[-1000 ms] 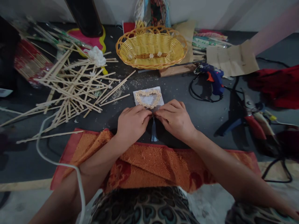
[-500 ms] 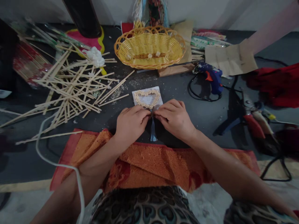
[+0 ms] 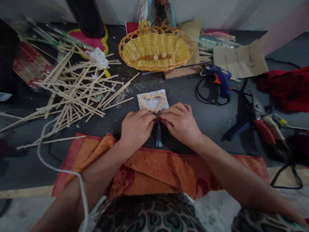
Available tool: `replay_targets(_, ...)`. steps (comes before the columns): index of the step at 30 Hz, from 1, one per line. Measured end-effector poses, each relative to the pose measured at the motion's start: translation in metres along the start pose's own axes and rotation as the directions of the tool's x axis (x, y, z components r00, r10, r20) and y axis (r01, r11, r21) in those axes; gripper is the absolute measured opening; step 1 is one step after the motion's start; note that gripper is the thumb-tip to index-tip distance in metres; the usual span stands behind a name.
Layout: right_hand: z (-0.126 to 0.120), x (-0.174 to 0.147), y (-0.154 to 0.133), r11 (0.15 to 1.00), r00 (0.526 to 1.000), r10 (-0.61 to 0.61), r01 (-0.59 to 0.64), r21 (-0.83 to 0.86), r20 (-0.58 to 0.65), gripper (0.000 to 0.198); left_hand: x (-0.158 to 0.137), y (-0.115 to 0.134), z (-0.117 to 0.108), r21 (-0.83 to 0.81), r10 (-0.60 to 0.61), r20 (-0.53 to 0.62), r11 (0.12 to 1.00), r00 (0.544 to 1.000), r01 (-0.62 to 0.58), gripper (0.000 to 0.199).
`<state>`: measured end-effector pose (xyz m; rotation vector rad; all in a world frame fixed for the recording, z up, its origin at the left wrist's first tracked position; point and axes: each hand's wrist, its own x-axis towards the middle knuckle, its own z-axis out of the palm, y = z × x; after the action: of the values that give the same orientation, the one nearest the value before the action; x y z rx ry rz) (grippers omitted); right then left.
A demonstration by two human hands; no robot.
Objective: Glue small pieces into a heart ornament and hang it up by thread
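Left hand (image 3: 138, 126) and right hand (image 3: 182, 125), centre frame: fingertips apparently pinching the top of the blue tassel (image 3: 158, 135). Heart-shaped beaded outline (image 3: 144, 104), just above on white card (image 3: 153, 102): seemingly complete. Tassel join: finger-hidden, probably unfinished.

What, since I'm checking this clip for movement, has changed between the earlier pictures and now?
Nothing visibly moved, beyond slight shifts of the whole view; no grasp or release shows. The left hand and right hand stay at the top of the blue thread tassel, below the cream beaded heart outline.
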<state>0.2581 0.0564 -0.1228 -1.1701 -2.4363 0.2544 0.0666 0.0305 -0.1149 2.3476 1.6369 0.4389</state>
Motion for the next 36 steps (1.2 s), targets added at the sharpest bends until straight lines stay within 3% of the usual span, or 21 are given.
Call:
replay_targets(16, -0.003, -0.002, 0.003, 1.000, 1.000, -0.007, 0.007, 0.030, -0.012, 0.014, -0.001, 0.000, -0.001, 0.002, 0.002, 0.007, 1.000, 1.000, -0.002, 0.023)
replay_targets(19, -0.010, -0.004, -0.003, 0.999, 0.999, -0.047, 0.046, -0.017, -0.019, 0.016, -0.001, -0.001, 0.000, 0.005, 0.011, -0.001, 1.000, 1.000, -0.011, 0.023)
replay_targets(24, -0.018, -0.008, -0.012, 0.981, 0.982, -0.178, 0.182, -0.065, 0.070, 0.019, -0.002, -0.002, 0.002, 0.010, 0.022, -0.009, 1.000, 1.000, -0.022, 0.021)
replay_targets(28, -0.018, -0.009, -0.012, 0.975, 0.976, -0.202, 0.208, -0.073, 0.085, 0.018, -0.002, -0.002, 0.002, 0.017, 0.027, -0.011, 1.000, 1.000, -0.026, 0.023)
replay_targets(31, -0.018, -0.008, -0.008, 0.982, 0.980, -0.182, 0.185, -0.043, 0.082, 0.018, -0.002, -0.002, 0.001, 0.014, 0.030, -0.013, 0.999, 0.999, -0.030, 0.023)
replay_targets(36, -0.014, -0.004, 0.001, 0.997, 0.999, -0.034, 0.036, -0.064, 0.018, 0.017, -0.002, -0.002, 0.000, -0.003, 0.028, -0.005, 1.000, 1.000, -0.028, 0.023)
